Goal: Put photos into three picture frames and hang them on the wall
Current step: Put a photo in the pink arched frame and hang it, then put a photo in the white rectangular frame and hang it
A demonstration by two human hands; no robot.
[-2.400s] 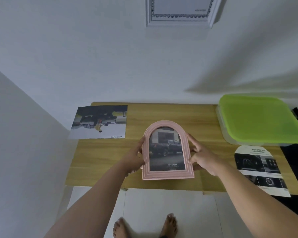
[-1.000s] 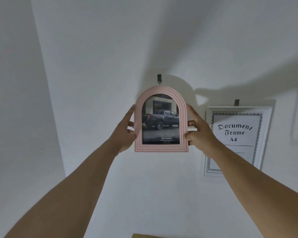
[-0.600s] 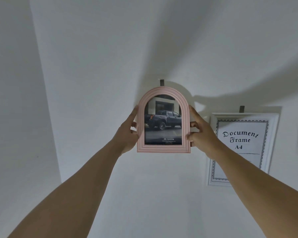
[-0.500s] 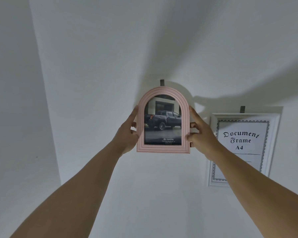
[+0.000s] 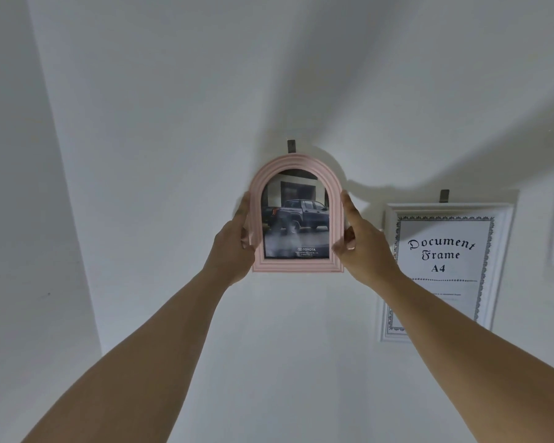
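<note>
The pink arched frame (image 5: 297, 215) with a truck photo (image 5: 295, 215) is held upright against the wall (image 5: 160, 123), gripped at its sides by the left hand (image 5: 234, 246) and right hand (image 5: 360, 246). A hook (image 5: 291, 146) is seen at 12 o'clock, just above its arch; a white document frame (image 5: 442, 270) hangs at 3 o'clock.

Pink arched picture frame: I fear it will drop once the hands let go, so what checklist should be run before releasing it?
1. Both hands grip: left hand and right hand clasp the sides of the pink arched picture frame: ok.
2. Truck photo inside: ok.
3. Frame top just under the dark wall hook: ok.
4. Hanger caught on the hook: cannot tell, the back is hidden.
5. Frame level: ok, bottom edge looks horizontal.
6. Clear of the white A4 document frame: ok.
</note>
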